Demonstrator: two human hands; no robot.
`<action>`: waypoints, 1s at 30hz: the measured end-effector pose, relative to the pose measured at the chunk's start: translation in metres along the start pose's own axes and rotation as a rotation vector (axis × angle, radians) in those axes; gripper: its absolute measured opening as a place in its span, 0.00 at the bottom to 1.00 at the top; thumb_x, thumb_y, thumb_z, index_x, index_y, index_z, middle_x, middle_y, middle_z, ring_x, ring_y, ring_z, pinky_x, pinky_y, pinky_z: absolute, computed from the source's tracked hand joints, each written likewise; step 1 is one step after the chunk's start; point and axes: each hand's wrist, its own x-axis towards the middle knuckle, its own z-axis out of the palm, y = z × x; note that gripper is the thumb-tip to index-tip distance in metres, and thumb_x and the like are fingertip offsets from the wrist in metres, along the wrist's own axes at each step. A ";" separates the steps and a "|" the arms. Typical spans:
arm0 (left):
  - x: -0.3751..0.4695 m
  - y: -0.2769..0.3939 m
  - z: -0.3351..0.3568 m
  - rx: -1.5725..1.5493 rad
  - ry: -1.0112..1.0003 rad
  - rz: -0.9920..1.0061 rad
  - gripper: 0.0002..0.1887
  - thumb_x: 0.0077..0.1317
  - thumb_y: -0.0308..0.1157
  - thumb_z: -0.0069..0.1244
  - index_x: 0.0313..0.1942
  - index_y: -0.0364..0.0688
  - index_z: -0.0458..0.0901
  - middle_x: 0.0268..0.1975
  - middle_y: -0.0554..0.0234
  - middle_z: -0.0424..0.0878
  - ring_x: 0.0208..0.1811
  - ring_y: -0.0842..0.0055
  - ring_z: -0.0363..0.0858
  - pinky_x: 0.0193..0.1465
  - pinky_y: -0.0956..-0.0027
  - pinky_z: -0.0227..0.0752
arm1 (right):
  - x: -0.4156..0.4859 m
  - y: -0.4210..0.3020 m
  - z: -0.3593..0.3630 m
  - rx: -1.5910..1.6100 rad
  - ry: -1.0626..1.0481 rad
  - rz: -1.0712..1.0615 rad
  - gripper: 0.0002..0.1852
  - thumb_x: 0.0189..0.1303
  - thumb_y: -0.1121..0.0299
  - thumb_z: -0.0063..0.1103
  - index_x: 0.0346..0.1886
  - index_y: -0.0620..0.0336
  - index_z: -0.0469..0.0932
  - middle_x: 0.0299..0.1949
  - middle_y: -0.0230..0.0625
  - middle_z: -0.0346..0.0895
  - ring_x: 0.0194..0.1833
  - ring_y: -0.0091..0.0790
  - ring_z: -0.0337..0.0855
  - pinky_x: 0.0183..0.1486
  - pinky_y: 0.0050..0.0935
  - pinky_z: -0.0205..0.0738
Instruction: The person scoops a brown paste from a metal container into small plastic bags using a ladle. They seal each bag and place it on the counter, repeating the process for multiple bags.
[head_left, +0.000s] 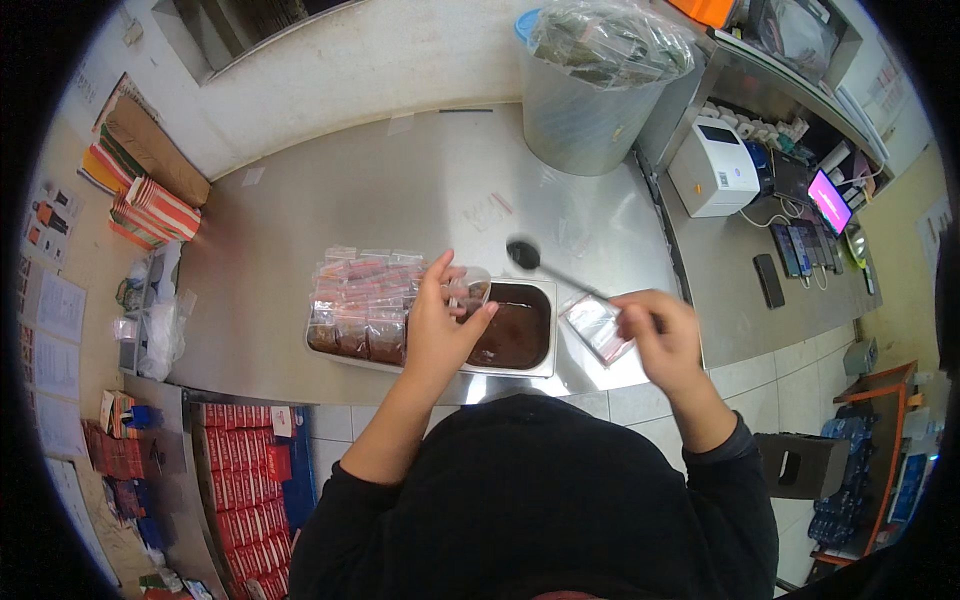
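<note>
My left hand (442, 326) holds a small clear plastic cup or bag (474, 285), blurred, over the left side of a steel pan (553, 322) of dark brown sauce (510, 334). In my right hand (656, 330) is the handle of a black spoon (523, 253); its bowl is raised beyond the pan's far edge. Left of the sauce stand rows of filled zip bags (364, 300), partly behind my left hand. A stack of empty zip bags (596, 322) lies on the steel table, right of the pan and beside my right hand.
A large lidless plastic bin (592, 120) with a bag inside stands at the back right of the steel table (337, 180). Further right are a white label printer (712, 169) and phones (769, 281). Striped paper packets (154, 214) stand at the left; red boxes (244, 480) fill a lower shelf.
</note>
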 end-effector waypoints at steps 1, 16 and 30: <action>-0.005 -0.002 -0.002 -0.005 -0.024 -0.031 0.42 0.52 0.30 0.64 0.65 0.35 0.59 0.57 0.47 0.73 0.49 0.68 0.78 0.46 0.67 0.75 | -0.002 0.009 0.009 -0.113 -0.106 0.083 0.07 0.62 0.73 0.56 0.38 0.64 0.82 0.29 0.43 0.81 0.27 0.32 0.83 0.32 0.27 0.75; -0.040 0.005 0.000 -0.009 -0.287 0.063 0.13 0.55 0.31 0.63 0.39 0.37 0.82 0.36 0.62 0.81 0.38 0.73 0.79 0.41 0.71 0.72 | -0.012 0.029 0.077 -0.178 -0.331 -0.190 0.04 0.53 0.74 0.59 0.32 0.63 0.76 0.27 0.46 0.76 0.31 0.50 0.78 0.35 0.43 0.71; -0.052 -0.018 -0.043 0.063 -0.332 0.260 0.05 0.51 0.27 0.60 0.28 0.39 0.81 0.30 0.61 0.83 0.32 0.67 0.80 0.37 0.67 0.73 | 0.002 0.014 0.076 -0.080 -0.567 -0.342 0.04 0.47 0.72 0.60 0.21 0.60 0.76 0.20 0.39 0.73 0.26 0.43 0.76 0.32 0.39 0.70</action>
